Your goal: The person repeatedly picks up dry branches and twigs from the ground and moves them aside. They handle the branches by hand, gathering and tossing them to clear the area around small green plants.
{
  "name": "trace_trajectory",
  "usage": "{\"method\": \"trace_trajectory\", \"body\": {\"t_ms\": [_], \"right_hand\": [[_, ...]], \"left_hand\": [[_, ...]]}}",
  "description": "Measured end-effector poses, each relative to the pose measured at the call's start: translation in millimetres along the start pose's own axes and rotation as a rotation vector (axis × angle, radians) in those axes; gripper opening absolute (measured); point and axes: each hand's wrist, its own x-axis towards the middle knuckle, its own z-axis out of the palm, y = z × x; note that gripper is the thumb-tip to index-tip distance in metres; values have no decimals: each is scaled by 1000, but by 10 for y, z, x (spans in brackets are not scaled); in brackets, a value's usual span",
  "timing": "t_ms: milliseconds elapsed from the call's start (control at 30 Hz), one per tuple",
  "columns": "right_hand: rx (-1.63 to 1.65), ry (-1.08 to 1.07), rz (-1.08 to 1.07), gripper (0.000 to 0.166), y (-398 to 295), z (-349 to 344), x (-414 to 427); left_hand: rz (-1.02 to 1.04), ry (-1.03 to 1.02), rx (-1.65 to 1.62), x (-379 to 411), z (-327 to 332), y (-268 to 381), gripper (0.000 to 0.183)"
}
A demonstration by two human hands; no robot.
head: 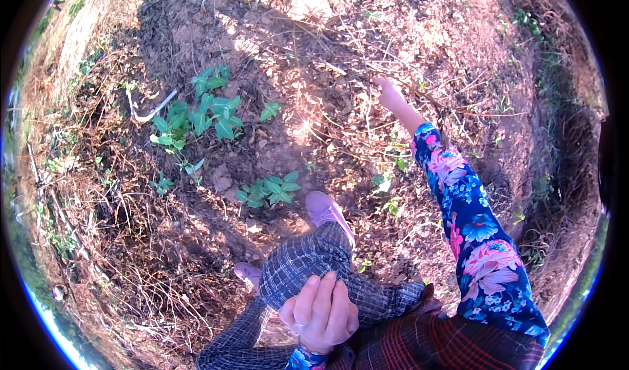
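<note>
My right hand (391, 96) reaches far forward on an outstretched arm, low over the dry litter. Its fingers point left beside thin dry stems (368, 92); whether they pinch one is too small to see. Close to my body, above my bent knee, is my left hand (320, 313), with a ring on one finger. The fingers lie close together and curl inward, hiding whatever may be inside. Ahead of my shoe grows a low leafy green plant (271, 190). A larger clump of green leaves (209, 112) stands farther forward on the left.
My pink shoe (327, 210) rests on the soil near the smaller plant. A pale bent stick (152, 110) lies left of the leaf clump. Tangled dry vines (147, 291) cover the ground at left. A shaded grassy strip (555, 139) runs along the right.
</note>
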Motion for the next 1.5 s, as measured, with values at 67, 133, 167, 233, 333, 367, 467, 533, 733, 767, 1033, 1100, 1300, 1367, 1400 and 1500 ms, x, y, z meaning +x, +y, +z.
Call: {"method": "trace_trajectory", "body": {"t_ms": [67, 133, 167, 233, 333, 367, 467, 533, 733, 767, 1033, 1100, 1300, 1367, 1400, 1500], "right_hand": [[135, 62, -43, 51, -47, -35, -103], [147, -66, 110, 44, -85, -181, -180], [185, -71, 98, 42, -134, -210, -255], [329, -98, 44, 40, -362, -402, -539], [367, -26, -20, 35, -741, -657, -923], [355, 27, -21, 34, -805, -707, -1094], [367, 279, -85, 28, -863, -786, -1475], [236, 369, -70, 27, -1112, -977, -1750], [378, 333, -361, 23, -2037, -1177, -2402], [448, 289, -378, 23, -2191, -1139, -2484], [596, 21, -713, 20, -3543, -1322, -3031], [583, -24, -749, 19, -3718, -1322, -3143], [129, 51, -1000, 19, -3982, -1222, -3295], [82, 77, -1000, 18, -3950, -1187, -3296], [60, 82, -1001, 17, -3985, -1198, -3319], [57, 56, -1018, 17, -4022, -1185, -3323]], "left_hand": [[-21, 9, -31, -4, -4, 21, 16], [-15, 19, -60, -5, -3, 16, 16], [-19, 27, -69, -18, -9, 16, 16], [-28, 33, -81, -45, -26, 13, 17], [-25, 69, -95, -74, -17, -10, 19], [-9, 87, -97, -75, -10, -20, 20], [0, 129, -129, -113, 41, -32, 23], [3, 170, -155, -124, 70, -44, 24], [12, 298, -208, -180, 22, -95, 26], [11, 307, -194, -220, 9, -124, 27], [20, 330, -455, -695, -185, -217, 31], [-50, 397, -460, -971, -498, -420, 30], [-513, 882, -118, -2230, -1426, -1285, 23], [-678, 1041, -9, -2782, -1397, -1655, 25], [-753, 1080, 45, -3091, -1385, -1838, 27], [-1121, 980, 366, -3970, -884, -2322, 32]]}}
